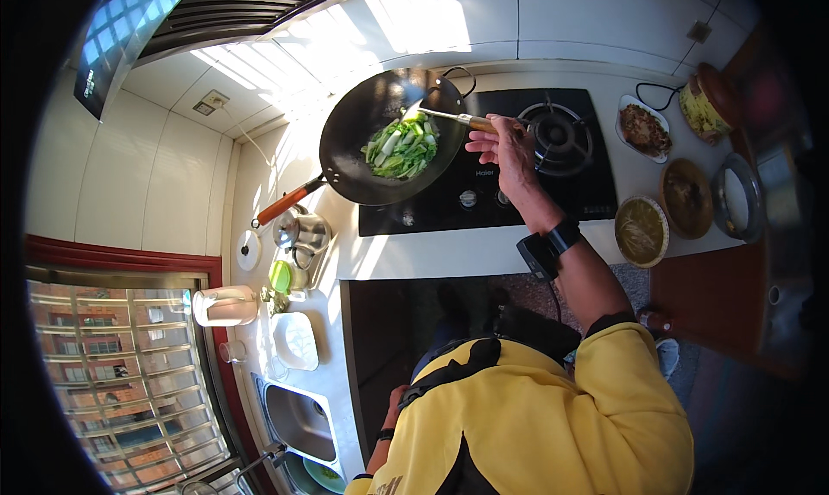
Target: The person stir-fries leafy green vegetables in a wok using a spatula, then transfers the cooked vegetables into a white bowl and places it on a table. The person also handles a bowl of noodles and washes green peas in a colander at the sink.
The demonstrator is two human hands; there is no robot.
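My right hand is closed around the wooden handle of a metal cooking spatula. The spatula's blade touches chopped leafy greens in a large dark wok. That wok sits over the left part of a black glass gas hob, its orange-brown handle pointing down to the left. My left hand hangs low by my waist, beside the counter edge; its fingers are mostly hidden, and I cannot see whether it holds anything.
Right of the bare burner stand a plate of cooked food, a bowl of soup, a brown bowl and a metal basin. At left are a steel kettle, a white tray and a sink.
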